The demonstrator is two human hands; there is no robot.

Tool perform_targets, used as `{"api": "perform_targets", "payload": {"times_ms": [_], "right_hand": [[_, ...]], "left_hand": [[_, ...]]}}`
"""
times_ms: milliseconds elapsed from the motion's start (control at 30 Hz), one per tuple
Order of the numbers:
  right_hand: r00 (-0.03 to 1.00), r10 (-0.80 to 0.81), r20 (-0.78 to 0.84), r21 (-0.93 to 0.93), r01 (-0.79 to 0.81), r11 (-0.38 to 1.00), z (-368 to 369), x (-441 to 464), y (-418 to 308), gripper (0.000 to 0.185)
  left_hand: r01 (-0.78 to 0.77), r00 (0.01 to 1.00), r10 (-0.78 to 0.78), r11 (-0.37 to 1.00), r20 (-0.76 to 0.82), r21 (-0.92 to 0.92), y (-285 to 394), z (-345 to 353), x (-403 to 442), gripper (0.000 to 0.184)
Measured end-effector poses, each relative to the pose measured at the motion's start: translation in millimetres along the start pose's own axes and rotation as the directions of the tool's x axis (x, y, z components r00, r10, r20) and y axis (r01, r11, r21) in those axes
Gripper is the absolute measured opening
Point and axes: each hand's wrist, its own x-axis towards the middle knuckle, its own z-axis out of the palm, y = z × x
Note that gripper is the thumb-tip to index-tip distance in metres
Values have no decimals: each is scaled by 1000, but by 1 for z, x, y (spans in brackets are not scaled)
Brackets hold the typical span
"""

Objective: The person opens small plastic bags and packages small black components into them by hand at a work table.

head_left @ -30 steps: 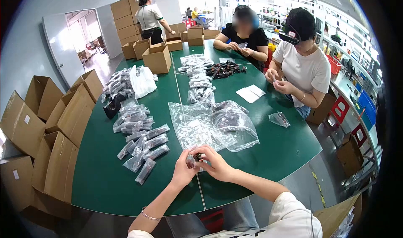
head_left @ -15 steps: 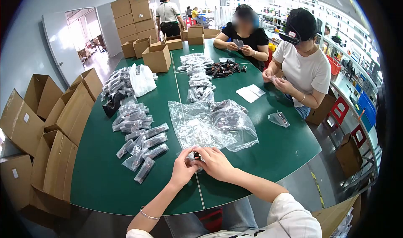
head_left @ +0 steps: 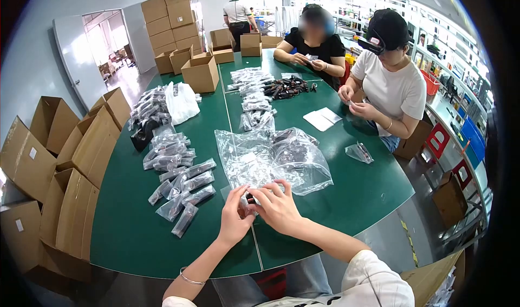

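Near edge of the green table (head_left: 336,215): both hands worked close together above the seam. The left hand (head_left: 236,220) had its fingers curled around a small clear bag (head_left: 241,211); the right hand (head_left: 278,205) pinched a dark piece (head_left: 250,198) between thumb and fingertips. The piece sat between the hands, its dark end uncovered; how much lay inside the plastic could not be told. Judged partly bagged, not yet finished.

Done, apparently: a row of wrapped pieces (head_left: 198,180) to the left, with a larger wrapped heap (head_left: 149,108) beyond. Left over: loose dark pieces (head_left: 292,89) farther up, seemingly unwrapped. A big clear bag (head_left: 238,150) lay just ahead of the hands, its contents unclear.
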Motion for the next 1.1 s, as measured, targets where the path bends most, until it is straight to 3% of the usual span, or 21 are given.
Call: {"api": "perform_targets", "payload": {"times_ms": [67, 167, 233, 400, 467, 667, 767, 833, 1100], "right_hand": [[998, 54, 16, 88, -55, 995, 6, -3, 3, 40], [1000, -12, -27, 33, 13, 999, 10, -6, 4, 37], [999, -32, 7, -24, 32, 999, 11, -7, 4, 36], [996, -24, -85, -109, 15, 994, 12, -3, -2, 25], [995, -10, -101, -125, -2, 992, 16, -3, -4, 24], [991, 41, -129, -168, -62, 984, 18, -1, -5, 27], [989, 39, -141, -236, -72, 969, 21, -1, -4, 27], [988, 29, -151, -228, -63, 972, 22, -1, -3, 28], [998, 3, -66, -140, -12, 990, 22, -1, -1, 37]], "left_hand": [[33, 999, -33, 999, -10, -26, -5, 0, 2, 59], [6, 1000, -7, 998, -6, -56, -7, 3, 2, 57], [-37, 999, 37, 999, 8, -15, -2, 5, 1, 56], [-107, 994, 108, 974, 6, 199, 9, 7, 1, 55], [-74, 997, 71, 980, 20, 183, 11, 8, 0, 55], [-215, 976, 213, 923, 41, 319, 9, 8, -3, 55], [-171, 985, 171, 951, 23, 256, 17, 11, -1, 57], [-245, 967, 254, 933, 0, 263, 17, 11, -1, 58], [-196, 978, 204, 966, -32, 167, 10, 7, -1, 57]]}}
